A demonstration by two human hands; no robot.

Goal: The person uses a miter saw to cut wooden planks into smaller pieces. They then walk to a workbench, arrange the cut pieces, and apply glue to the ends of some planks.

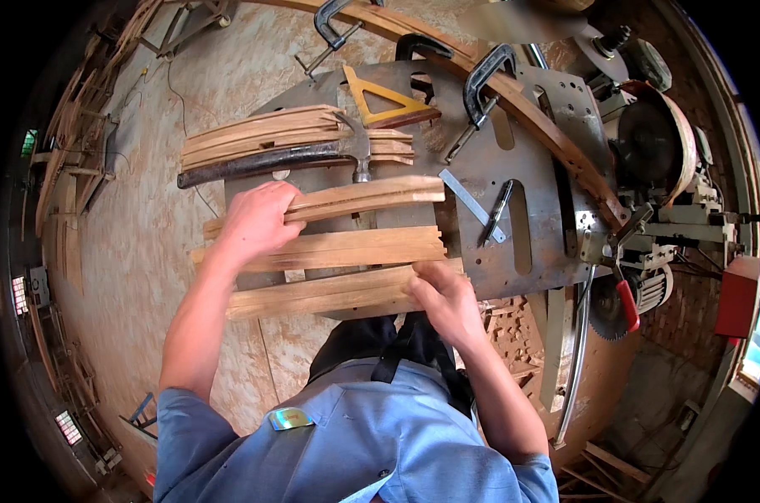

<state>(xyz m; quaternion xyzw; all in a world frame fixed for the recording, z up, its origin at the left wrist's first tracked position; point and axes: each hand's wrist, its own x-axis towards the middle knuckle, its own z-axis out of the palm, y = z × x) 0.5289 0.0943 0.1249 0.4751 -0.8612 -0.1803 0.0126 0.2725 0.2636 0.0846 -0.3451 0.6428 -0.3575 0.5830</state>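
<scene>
Under my left hand (261, 220), a wooden strip (372, 198) is gripped near its left end, fingers closed around it. Closer to me lies a second wooden strip (355, 249) with a notched right end. The nearest wooden strip (330, 290) runs along the edge of the metal table (556, 260). My right hand (444, 298) is closed at that strip's right end, thumb and curled fingers on the wood. Beyond them a claw hammer (267, 163) rests in front of a stack of wooden strips (258, 132).
Behind the hammer lies a yellow set square (387, 90). A metal ruler (471, 204) and a black pen (498, 211) are to the right. C-clamps (486, 77) grip a long curved wooden piece (556, 138). Saw machinery (648, 142) stands at the right, with a red-handled clamp (627, 303).
</scene>
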